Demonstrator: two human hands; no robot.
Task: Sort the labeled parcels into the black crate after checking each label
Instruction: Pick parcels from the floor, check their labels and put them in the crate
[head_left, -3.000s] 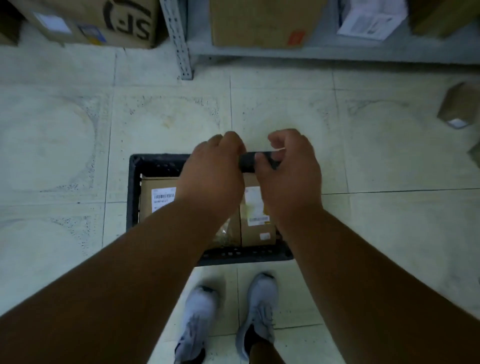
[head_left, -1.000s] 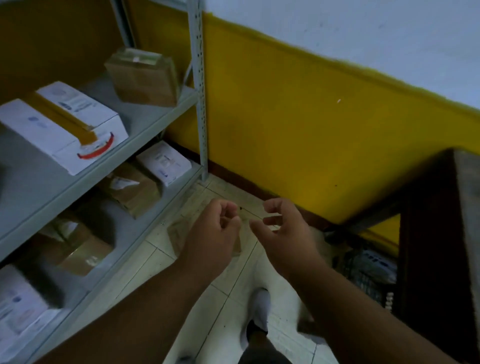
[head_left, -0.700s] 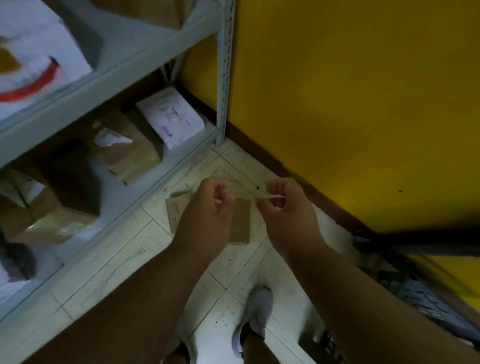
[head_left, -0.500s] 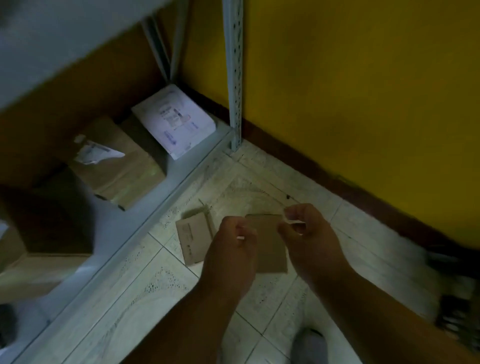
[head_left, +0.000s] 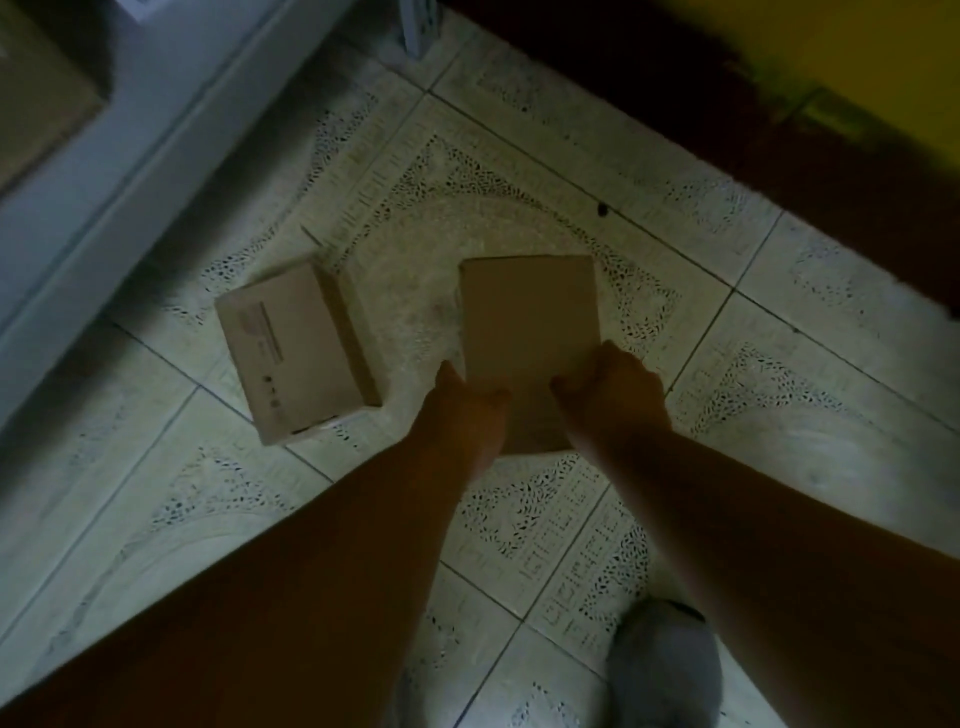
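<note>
Head view: I am looking steeply down at a patterned tile floor (head_left: 519, 171) in dim light.
Change of view: half a second ago the shelf post and yellow wall filled the upper frame; now the floor and both parcels fill it, so I have bent in close.
Plain parcel (head_left: 530, 332): flat brown box lying on the floor, top face bare of any label that I can see.
Left hand (head_left: 465, 415): has come down onto the near left corner of the plain parcel, fingers curled at its edge; I judge it to be taking hold, though the contact is dark.
Right hand (head_left: 615, 395): has dropped onto the near right corner of the same parcel, fingers bent over the edge and gripping it.
Printed parcel (head_left: 293, 353): second brown box just beside the first on the left, apart from it, faint print on its top, untouched.
Shelf unit (head_left: 130, 145): grey base rail at the upper left, well apart from both hands.
Shoe (head_left: 665, 660): grey toe at the lower right.
Black crate: out of view now; three seconds ago it sat under my hands with parcels inside.
Meaning for the task: I judge this a fresh pick; the label must be underneath, so I would lift and turn the box before crating it.
</note>
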